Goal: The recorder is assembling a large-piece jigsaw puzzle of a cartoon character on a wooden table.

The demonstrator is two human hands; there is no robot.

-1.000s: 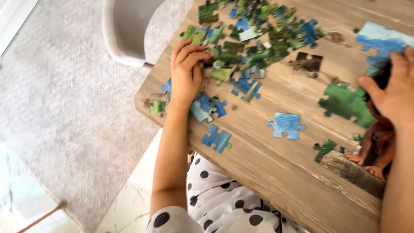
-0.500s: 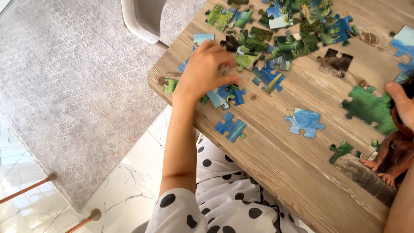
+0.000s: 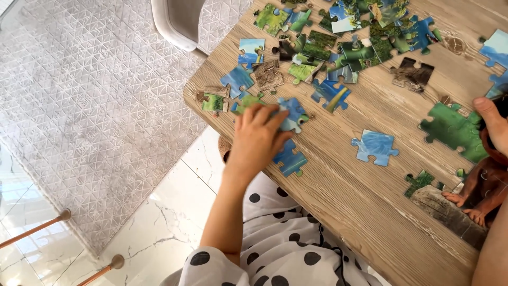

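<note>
Left hand (image 3: 257, 136) palm-down, fingers curled, grasping a blue puzzle piece (image 3: 291, 115) near the table edge (image 3: 338, 233). Right hand (image 3: 495, 124), grip unclear, rests on assembled section (image 3: 465, 185). Bare wood lies between the hands.

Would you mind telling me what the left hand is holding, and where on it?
The left hand has its fingertips on the left edge of a blue puzzle piece lying on the table; whether it is gripped or only touched cannot be told.
</note>
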